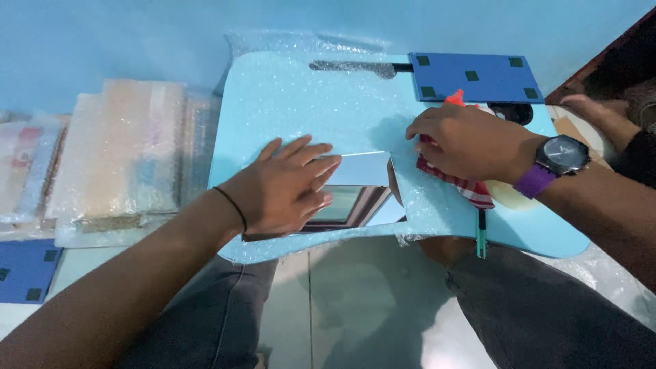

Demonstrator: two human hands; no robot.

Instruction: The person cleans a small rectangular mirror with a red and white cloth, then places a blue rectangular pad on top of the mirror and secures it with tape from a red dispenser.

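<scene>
A light blue lap table (301,102) wrapped in bubble film lies across my knees. On its near edge rests a square mirror (362,188). My left hand (283,188) lies flat on the mirror's left half, fingers spread. My right hand (468,140), with a dark watch on a purple band at the wrist, is closed on a red and white checked cloth (465,188) just right of the mirror. A red-tipped object (454,98) pokes out above that hand.
A dark blue panel (478,76) with small black squares lies on the table's far right. Stacks of bubble-wrapped flat packages (116,164) sit on the floor at left, with another blue panel (24,270) near them. A teal pen-like stick (480,236) hangs at the table's edge.
</scene>
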